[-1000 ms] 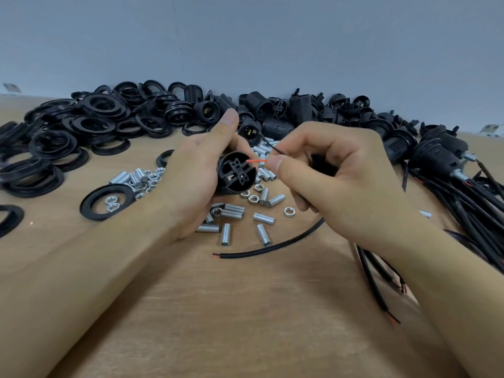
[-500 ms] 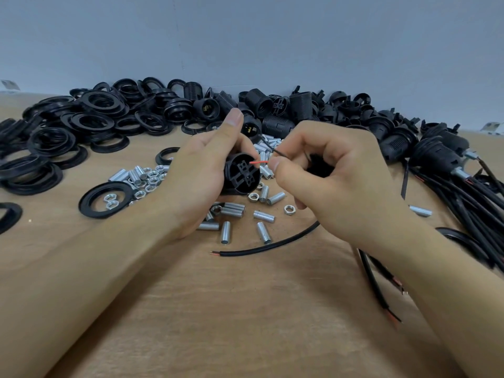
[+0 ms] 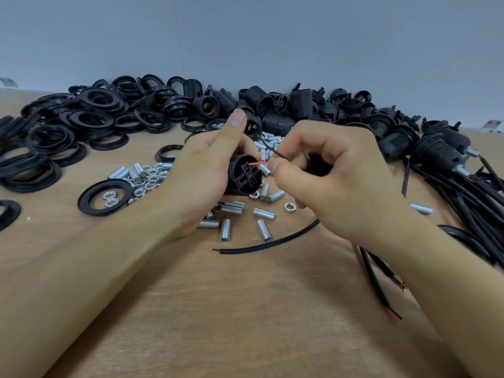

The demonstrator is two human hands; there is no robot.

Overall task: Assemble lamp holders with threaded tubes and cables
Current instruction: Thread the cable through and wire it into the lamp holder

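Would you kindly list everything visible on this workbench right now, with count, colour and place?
Black plastic lamp holder: one, black, gripped in the left hand.
Thin red wire: one, red, pinched by the right hand, tip at the holder.
Black plastic rings: many, black, heaped far left.
Loose black lamp holder bodies: many, black, far centre.
Silver threaded metal tubes: many, silver, centre.
Silver hex nuts: many, silver, left of centre.
Black cables: several, black, right and centre.
Wooden table: one, tan.
Left hand: one.
Right hand: one.
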